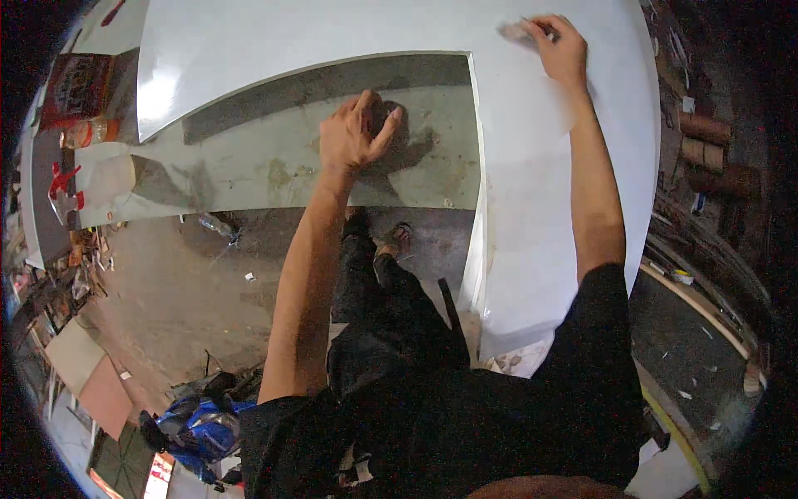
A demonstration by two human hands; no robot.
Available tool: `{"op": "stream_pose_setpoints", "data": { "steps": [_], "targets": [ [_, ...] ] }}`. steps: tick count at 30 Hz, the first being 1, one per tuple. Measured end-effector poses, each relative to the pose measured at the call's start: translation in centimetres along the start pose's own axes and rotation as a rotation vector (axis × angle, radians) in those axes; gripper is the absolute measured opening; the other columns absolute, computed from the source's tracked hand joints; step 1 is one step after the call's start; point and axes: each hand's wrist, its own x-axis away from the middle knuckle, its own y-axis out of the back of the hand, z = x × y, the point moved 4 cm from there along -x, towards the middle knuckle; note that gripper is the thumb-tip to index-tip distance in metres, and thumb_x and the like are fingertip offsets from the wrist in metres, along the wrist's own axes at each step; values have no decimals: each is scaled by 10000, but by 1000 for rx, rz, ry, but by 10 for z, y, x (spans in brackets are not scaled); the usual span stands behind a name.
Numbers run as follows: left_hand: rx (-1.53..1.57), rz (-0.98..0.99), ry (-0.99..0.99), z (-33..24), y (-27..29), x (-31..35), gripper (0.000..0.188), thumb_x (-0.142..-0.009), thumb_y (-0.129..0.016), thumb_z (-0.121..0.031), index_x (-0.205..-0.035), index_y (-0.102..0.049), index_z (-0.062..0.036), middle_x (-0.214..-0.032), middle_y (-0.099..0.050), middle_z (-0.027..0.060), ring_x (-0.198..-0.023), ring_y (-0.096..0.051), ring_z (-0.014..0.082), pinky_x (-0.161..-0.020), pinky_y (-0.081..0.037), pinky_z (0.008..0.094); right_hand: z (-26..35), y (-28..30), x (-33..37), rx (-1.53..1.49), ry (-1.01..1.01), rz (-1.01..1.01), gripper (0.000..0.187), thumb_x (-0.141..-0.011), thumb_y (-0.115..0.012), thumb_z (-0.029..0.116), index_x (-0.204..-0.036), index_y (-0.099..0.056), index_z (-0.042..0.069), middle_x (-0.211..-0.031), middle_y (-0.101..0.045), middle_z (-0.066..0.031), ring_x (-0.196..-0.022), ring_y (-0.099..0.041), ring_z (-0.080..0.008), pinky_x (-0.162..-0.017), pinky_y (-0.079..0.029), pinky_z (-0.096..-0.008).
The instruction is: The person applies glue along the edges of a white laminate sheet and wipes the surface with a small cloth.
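A large glossy white sheet (316, 37) covers much of the worktable and hangs down on the right. A big piece is cut away from it, with a curved far edge, and the grey-green tabletop (291, 166) shows there. Over that bare part is my left hand (356, 133), fingers apart and holding nothing; whether it touches the surface I cannot tell. My right hand (565, 50) is on the far right part of the sheet, its fingers pinched on a small pale thing (515, 32) that is smeared by motion.
At the table's left stand a bottle with a red spray head (65, 187), an orange-labelled container (90, 133), a pale cylinder (115, 176) and a dark red box (79, 87). Brown rolls (705, 141) lie at right. A blue vehicle-like object (199, 428) and cardboard (90, 374) are lower left.
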Motion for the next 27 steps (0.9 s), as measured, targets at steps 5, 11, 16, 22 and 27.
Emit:
{"op": "stream_pose_setpoints", "data": {
  "steps": [5, 11, 16, 22, 27],
  "targets": [
    [40, -47, 24, 18, 4, 9, 438, -889, -599, -511, -911, -625, -74, -809, -656, 102, -779, -664, 315, -657, -514, 420, 24, -45, 38, -72, -74, 156, 151, -868, -740, 151, -836, -673, 18, -803, -639, -36, -747, -574, -101, -682, -470, -272],
    [41, -98, -35, 7, 10, 6, 406, -890, -620, -486, -861, -613, -81, -731, -633, 98, -685, -649, 315, -590, -504, 406, 31, -21, 67, -96, -67, 188, 92, -831, -753, 102, -825, -696, 30, -838, -661, -73, -791, -639, -166, -704, -510, -310],
    [10, -45, -31, 9, 1, 5, 403, -889, -629, -482, -838, -598, -83, -705, -620, 94, -644, -631, 312, -563, -490, 410, -3, -28, 21, -45, -89, 76, 150, -858, -737, 118, -802, -647, 11, -812, -630, -39, -729, -586, -126, -686, -480, -264],
    [5, -82, -2, 13, 10, 9, 417, -891, -626, -487, -883, -622, -70, -744, -650, 120, -680, -649, 325, -595, -510, 404, 40, -24, 71, -154, -44, 118, 128, -856, -731, 89, -817, -635, 14, -760, -598, -32, -708, -559, -106, -670, -469, -260],
    [55, -35, -10, -1, 1, 1, 395, -909, -633, -445, -928, -649, -51, -844, -683, 160, -753, -669, 350, -685, -510, 427, -31, -1, 30, 28, -110, -24, 162, -843, -721, 71, -759, -598, 7, -709, -587, -46, -652, -506, -151, -631, -452, -305]
  ]
}}
